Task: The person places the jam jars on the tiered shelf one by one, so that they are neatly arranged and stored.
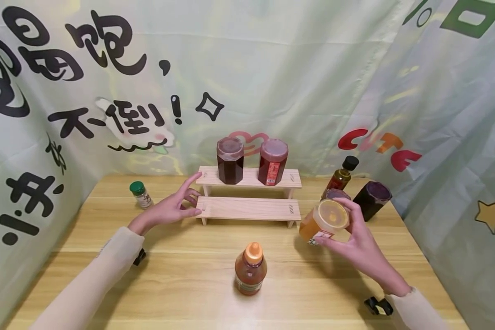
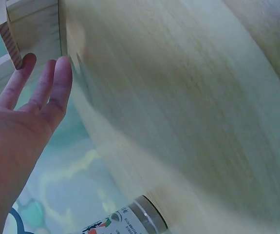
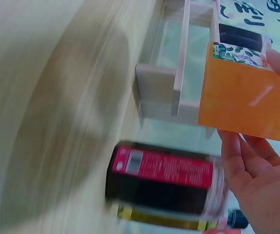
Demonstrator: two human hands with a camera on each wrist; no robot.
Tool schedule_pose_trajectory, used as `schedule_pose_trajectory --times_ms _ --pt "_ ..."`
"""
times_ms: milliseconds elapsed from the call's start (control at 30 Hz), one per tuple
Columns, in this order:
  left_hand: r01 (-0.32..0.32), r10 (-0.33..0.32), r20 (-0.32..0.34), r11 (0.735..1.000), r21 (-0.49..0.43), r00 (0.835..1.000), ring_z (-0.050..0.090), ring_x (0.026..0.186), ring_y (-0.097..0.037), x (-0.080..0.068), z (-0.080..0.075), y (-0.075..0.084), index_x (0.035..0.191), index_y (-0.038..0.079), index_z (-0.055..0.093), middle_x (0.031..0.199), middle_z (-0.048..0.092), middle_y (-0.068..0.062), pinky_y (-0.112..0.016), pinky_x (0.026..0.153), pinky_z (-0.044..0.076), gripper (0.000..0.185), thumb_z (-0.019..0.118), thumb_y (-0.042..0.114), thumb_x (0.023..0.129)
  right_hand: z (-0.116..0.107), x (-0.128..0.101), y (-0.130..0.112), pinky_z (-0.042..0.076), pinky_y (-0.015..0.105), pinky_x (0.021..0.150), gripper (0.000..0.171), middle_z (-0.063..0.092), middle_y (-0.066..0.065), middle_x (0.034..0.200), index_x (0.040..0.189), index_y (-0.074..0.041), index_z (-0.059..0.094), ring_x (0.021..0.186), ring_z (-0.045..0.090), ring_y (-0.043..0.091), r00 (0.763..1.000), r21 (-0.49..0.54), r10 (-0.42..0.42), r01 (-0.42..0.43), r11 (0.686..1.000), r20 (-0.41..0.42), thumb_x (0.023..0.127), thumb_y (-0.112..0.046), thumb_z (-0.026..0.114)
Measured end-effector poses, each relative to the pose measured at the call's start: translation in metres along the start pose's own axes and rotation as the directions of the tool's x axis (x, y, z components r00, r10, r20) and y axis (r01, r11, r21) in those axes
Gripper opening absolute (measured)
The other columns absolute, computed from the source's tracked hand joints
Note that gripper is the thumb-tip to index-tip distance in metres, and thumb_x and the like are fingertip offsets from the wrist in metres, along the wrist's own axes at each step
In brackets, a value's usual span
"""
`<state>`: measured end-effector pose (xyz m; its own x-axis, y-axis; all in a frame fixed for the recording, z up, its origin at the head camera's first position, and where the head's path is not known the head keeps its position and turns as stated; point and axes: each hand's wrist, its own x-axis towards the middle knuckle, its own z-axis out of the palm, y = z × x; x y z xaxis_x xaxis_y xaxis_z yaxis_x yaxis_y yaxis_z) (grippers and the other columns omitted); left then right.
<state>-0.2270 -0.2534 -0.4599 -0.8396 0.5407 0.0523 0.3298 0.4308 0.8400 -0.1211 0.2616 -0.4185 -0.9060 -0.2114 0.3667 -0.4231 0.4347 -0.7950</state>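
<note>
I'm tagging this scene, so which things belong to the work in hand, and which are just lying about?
Part of the work, it seems:
right hand, gripping the orange jar
left hand, at the wooden rack
left jar and right jar on the rack

Apparently just standing by:
orange-capped bottle
green-capped shaker
black-capped bottle
rightmost dark jar
half-hidden jar behind the orange one

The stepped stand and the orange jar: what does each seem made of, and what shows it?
The stepped stand: apparently pale, matt wood, with grain lines along its planks. The orange jar: clear, glossy glass or plastic, can't tell which; its wall looks see-through and shows a glint.
</note>
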Motion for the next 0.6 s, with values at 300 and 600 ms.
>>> schedule_pose_trajectory --times_ms 300,600 --pt "0.012 -0.012 0.019 1.0 0.003 1.0 0.066 0.12 -0.037 0.0 -0.002 0.001 0.176 0.038 -0.002 0.142 0.065 -0.019 -0.06 0.099 0.051 0.11 0.079 0.019 0.104 0.032 0.025 -0.004 0.058 0.032 0.089 0.106 0.063 0.009 0.138 0.165 -0.019 0.033 0.116 0.066 0.02 0.998 0.039 0.029 -0.031 0.999 0.051 0.082 -0.001 0.097" --pt "0.026 -0.027 0.012 0.999 0.024 1.0 0.068 0.119 -0.037 0.0 -0.004 0.001 0.176 0.04 0.001 0.137 0.066 -0.02 -0.062 0.101 0.052 0.11 0.081 0.022 0.103 0.065 0.047 -0.018 0.053 0.044 0.097 0.106 0.067 0.004 0.139 0.164 -0.019 0.036 0.116 0.067 0.024 0.996 0.052 -0.007 0.002 0.999 0.089 0.08 -0.007 0.1"
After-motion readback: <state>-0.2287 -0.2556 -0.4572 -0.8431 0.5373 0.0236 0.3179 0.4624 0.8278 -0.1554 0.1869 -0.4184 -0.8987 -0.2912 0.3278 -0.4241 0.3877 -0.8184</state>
